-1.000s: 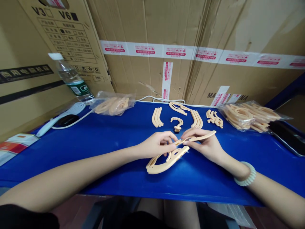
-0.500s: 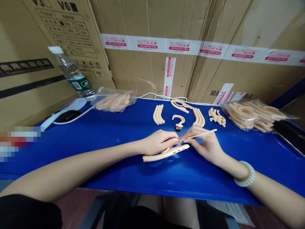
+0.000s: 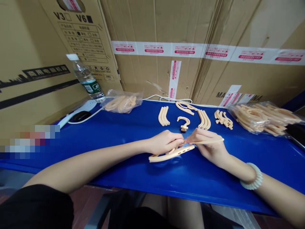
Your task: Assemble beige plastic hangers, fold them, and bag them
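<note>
My left hand [image 3: 165,142] is closed around a beige curved plastic hanger arm [image 3: 164,157] with small slots along its side, held above the blue table. My right hand [image 3: 212,152] pinches a thin beige plastic hanger piece [image 3: 213,141], seen nearly edge-on and pointing right. The fingertips of both hands meet around the inner ends of these parts, which they partly hide. Just beyond them lies a hanger hook [image 3: 187,120]. Curved hanger arms lie in a left group [image 3: 164,116] and a right group [image 3: 204,120], with a larger curved piece [image 3: 184,108] behind.
Several small hooks [image 3: 223,119] lie at the right. Clear bags of beige parts rest at the back left [image 3: 122,102] and far right [image 3: 262,117]. A water bottle [image 3: 89,81], a white handheld device [image 3: 82,108] and a white cable [image 3: 157,96] sit before cardboard [image 3: 152,73].
The view has shifted, so the scene sits farther right. The thin piece in my right hand has tipped flatter, and my right fingers have turned slightly. Both hands keep their hold.
</note>
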Motion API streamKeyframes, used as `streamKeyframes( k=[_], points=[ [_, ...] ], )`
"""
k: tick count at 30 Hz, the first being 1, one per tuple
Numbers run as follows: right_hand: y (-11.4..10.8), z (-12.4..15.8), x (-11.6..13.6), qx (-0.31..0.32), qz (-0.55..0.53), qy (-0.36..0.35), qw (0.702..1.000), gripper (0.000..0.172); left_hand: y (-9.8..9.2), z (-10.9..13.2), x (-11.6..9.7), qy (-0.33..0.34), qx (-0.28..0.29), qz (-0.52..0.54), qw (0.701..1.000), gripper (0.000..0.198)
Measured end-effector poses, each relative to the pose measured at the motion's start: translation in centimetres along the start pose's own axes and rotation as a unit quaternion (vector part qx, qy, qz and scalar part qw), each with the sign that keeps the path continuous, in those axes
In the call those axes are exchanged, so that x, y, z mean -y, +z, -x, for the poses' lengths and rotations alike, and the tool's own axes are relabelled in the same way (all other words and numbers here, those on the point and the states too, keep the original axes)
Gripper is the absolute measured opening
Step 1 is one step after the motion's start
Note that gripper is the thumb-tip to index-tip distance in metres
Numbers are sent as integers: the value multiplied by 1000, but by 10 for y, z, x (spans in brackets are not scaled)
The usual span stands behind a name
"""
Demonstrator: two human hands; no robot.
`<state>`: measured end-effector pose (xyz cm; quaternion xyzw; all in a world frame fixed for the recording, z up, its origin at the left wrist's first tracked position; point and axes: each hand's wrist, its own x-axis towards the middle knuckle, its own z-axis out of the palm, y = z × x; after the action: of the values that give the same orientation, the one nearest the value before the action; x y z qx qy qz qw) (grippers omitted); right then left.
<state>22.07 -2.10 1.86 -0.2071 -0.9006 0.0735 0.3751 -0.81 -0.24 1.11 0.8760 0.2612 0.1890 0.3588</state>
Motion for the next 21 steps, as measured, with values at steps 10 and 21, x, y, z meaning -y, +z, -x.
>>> streamKeyframes(
  k=[10, 21],
  points=[
    [0, -1, 1, -11, -17, 20, 1000, 24, -1, 0, -1, 22, -13, 10, 1000, 31],
    [0, -5, -2, -42, -100, 30, 994, 23, 0, 1, 1, 8, 17, 70, 997, 38]
  ],
)
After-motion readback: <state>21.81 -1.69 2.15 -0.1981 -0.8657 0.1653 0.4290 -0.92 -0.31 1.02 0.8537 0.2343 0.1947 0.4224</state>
